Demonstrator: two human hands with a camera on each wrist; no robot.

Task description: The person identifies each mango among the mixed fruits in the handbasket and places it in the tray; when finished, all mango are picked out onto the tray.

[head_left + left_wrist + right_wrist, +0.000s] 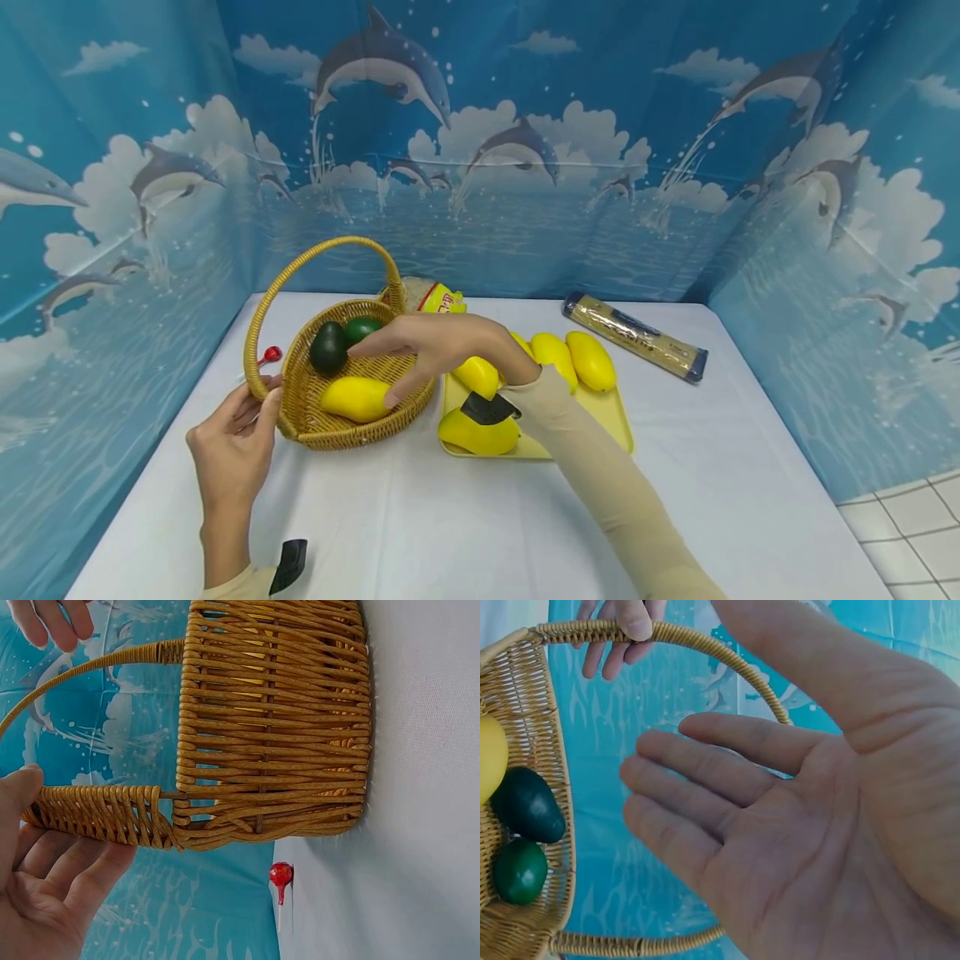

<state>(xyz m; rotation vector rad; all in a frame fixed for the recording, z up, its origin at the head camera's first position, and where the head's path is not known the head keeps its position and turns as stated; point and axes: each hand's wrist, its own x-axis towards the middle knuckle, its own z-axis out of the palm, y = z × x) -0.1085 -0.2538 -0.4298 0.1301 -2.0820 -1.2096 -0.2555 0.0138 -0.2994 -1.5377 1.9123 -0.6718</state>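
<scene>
My left hand (pixel 234 450) grips the handle (pixel 97 814) of a wicker basket (pixel 375 432) near its base, thumb on one side and fingers on the other. Over the basket, my right hand (pixel 431 343) reaches with its fingers extended, and its palm is bare in the right wrist view. Inside the basket lie a yellow mango (pixel 351 399), a dark avocado (pixel 327 350) and a rounder green fruit (pixel 362 327), partly hidden by the right hand in the head view. A yellow tray (pixel 617 421) holds several mangoes (pixel 591 361), some hidden behind the right forearm.
A red lollipop (pixel 272 354) lies left of the basket. Behind the basket is a yellow-and-red package (pixel 442 300), partly covered. A long gold packet (pixel 637 335) lies at the back right of the white table (pixel 720 467). Dolphin-print curtains (pixel 480 225) enclose the table's back and sides.
</scene>
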